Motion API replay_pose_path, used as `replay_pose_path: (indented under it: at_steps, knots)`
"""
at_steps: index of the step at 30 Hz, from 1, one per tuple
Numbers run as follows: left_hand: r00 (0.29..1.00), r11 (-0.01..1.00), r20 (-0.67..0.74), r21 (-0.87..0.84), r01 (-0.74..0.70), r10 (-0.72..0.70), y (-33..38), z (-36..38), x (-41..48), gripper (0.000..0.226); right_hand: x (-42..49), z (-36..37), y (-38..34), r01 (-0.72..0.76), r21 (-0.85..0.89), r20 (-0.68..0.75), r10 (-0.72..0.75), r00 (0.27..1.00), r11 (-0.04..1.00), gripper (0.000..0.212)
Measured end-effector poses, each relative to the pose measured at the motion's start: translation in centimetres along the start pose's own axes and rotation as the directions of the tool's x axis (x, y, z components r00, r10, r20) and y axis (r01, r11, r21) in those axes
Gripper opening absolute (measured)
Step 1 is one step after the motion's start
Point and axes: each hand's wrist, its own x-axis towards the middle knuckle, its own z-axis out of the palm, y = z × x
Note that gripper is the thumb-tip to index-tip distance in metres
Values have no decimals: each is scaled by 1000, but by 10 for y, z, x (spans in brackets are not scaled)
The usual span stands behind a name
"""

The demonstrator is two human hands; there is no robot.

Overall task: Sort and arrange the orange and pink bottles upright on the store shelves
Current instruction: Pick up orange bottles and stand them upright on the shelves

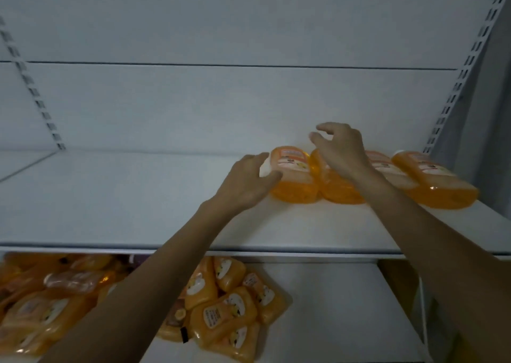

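centre right: left hand (pixel 247 178) grips the cap end of a lying translucent orange plastic bottle (pixel 294 178); right hand (pixel 338 151) loosely curled, empty.

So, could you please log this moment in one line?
left hand grips leftmost orange bottle | right hand hovers open over second bottle | both lying flat

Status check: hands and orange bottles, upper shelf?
Left hand grips leftmost orange bottle by its cap. Right hand open over second orange bottle. All four lie flat on upper shelf, none upright.
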Motion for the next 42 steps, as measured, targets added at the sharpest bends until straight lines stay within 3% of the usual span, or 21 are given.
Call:
replay_pose_path:
  at_steps: [3,9,14,20,25,30,36,42]
  knots:
    - [996,999,-81,30,-28,31,-22,-29,-26,45,-13,28,-47,130,86,-6,-130,991,988,41]
    - [951,998,-307,58,1,17,-97,-120,-116,29,-68,122,-152,301,258,121,-340,932,918,44]
    - [881,982,-453,59,180,-135,-173,-190,-212,27,-138,207,-240,391,399,222,-502,836,829,42]
    - [761,913,-553,2,408,-339,-247,-241,-317,24,-228,294,-312,391,535,300,-601,741,749,36]
    - [674,834,-556,-69,547,-487,-296,-258,-367,25,-279,355,-319,300,501,539,-564,626,812,40]
    - [624,758,-475,-159,633,-621,-345,-243,-382,28,-290,409,-293,121,402,730,-398,556,907,35]
    - [591,667,-340,-179,723,-731,-411,-228,-361,32,-275,470,-276,-13,323,827,-276,489,946,32]
    - [544,594,-246,-226,772,-802,-475,-226,-330,32,-248,533,-278,-77,236,852,-168,495,969,26]
